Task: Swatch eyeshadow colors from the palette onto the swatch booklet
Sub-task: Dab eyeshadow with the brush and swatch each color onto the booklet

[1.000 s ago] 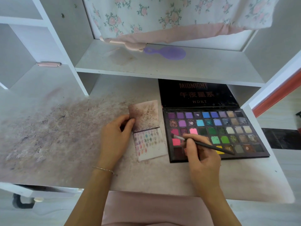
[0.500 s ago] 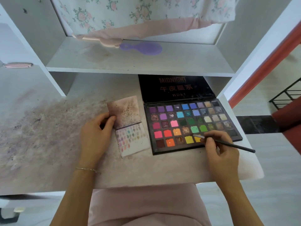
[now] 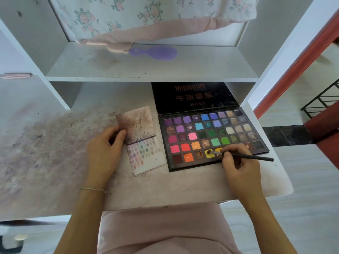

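Observation:
An open black eyeshadow palette (image 3: 212, 136) with several rows of coloured pans lies on the desk, its lid (image 3: 194, 97) propped back. My right hand (image 3: 240, 162) pinches a thin black brush (image 3: 247, 156); the brush tip rests on a yellow pan (image 3: 209, 154) in the front row. Left of the palette lies the open swatch booklet (image 3: 145, 154), its lower page dotted with several small colour swatches. My left hand (image 3: 104, 149) grips the booklet's left edge at the stained upper page (image 3: 137, 123).
The stained desk (image 3: 55, 153) runs left. A white shelf (image 3: 150, 66) above holds a purple hairbrush (image 3: 156, 53) under hanging floral cloth (image 3: 150, 17). The desk's right edge (image 3: 282, 173) drops to the floor beside a white and red door frame (image 3: 297, 57).
My right hand moved the brush from the pink pans at the palette's left to the yellow pans in the front row. The left hand stayed on the booklet.

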`<state>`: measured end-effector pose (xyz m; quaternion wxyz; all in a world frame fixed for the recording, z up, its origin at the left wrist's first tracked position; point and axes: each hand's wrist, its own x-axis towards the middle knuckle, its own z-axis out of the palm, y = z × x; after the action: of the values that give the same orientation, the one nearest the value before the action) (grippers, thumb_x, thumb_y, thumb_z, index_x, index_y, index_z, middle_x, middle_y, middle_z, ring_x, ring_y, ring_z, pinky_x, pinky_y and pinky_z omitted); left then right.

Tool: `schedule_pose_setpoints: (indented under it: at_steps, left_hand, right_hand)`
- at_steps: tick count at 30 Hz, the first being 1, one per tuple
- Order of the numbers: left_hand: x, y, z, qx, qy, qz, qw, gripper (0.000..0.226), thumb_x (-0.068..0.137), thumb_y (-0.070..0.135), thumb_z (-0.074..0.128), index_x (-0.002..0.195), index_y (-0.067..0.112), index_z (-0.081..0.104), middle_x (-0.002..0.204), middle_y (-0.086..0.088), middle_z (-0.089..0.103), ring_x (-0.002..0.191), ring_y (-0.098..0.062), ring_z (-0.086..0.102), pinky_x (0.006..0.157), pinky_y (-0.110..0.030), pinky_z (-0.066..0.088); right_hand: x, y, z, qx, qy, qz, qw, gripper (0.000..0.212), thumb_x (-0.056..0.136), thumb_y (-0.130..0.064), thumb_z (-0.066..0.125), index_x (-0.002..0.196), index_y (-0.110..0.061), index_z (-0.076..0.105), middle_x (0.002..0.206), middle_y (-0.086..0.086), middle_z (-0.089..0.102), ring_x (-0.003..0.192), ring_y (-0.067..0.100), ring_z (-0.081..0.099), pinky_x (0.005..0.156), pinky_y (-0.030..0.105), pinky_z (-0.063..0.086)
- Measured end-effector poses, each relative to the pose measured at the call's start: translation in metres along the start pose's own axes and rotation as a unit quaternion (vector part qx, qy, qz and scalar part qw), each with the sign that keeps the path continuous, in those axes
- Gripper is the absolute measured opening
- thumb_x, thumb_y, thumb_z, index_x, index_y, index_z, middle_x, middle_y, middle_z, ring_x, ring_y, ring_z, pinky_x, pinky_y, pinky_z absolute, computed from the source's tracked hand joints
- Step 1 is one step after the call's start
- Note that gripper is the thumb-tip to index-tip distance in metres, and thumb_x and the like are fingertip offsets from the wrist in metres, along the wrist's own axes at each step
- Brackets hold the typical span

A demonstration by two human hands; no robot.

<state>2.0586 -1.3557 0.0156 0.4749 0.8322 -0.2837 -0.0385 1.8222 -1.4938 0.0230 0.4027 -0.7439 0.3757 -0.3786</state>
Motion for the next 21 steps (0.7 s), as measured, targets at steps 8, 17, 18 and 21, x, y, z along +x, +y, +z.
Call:
schedule_pose_setpoints:
  at_steps: [8, 17, 18, 21]
  left_hand:
    - [0.0, 0.002, 0.0, 0.0, -0.003, 0.002, 1.0, 0.019, 0.089, 0.016, 0.055, 0.101, 0.011, 0.068, 0.088, 0.001, 0.066, 0.083, -0.018, 0.061, 0.077, -0.03, 0.045]
    - [0.001, 0.0, -0.001, 0.009, -0.006, 0.005, 1.0, 0.018, 0.089, 0.017, 0.055, 0.101, 0.014, 0.068, 0.089, 0.003, 0.067, 0.082, -0.014, 0.061, 0.075, -0.028, 0.045]
    - [0.001, 0.0, -0.001, 0.011, -0.006, 0.002, 1.0, 0.017, 0.089, 0.017, 0.055, 0.099, 0.014, 0.068, 0.087, 0.002, 0.068, 0.081, -0.015, 0.061, 0.073, -0.028, 0.045]
    - [0.001, -0.002, -0.001, 0.023, -0.016, 0.008, 1.0, 0.017, 0.089, 0.018, 0.054, 0.098, 0.016, 0.068, 0.085, 0.004, 0.068, 0.078, -0.011, 0.06, 0.067, -0.021, 0.042]
  right_hand:
    - [-0.003, 0.0, 0.003, 0.039, -0.004, 0.021, 0.999, 0.022, 0.081, -0.007, 0.052, 0.072, -0.028, 0.053, 0.066, -0.014, 0.061, 0.075, -0.006, 0.059, 0.06, 0.004, 0.045]
    - [-0.005, -0.029, 0.048, 0.113, -0.112, -0.001, 0.987, 0.021, 0.079, -0.016, 0.057, 0.077, -0.037, 0.058, 0.079, -0.008, 0.061, 0.073, 0.012, 0.059, 0.067, 0.022, 0.051]
    - [-0.005, -0.033, 0.054, 0.107, -0.127, -0.012, 0.986, 0.018, 0.079, -0.018, 0.056, 0.078, -0.036, 0.058, 0.08, -0.011, 0.061, 0.072, 0.011, 0.058, 0.066, 0.021, 0.05]
    - [-0.003, -0.042, 0.069, 0.131, -0.169, -0.016, 0.977, 0.014, 0.081, -0.022, 0.052, 0.08, -0.034, 0.059, 0.082, -0.013, 0.062, 0.072, 0.008, 0.06, 0.063, 0.017, 0.051]
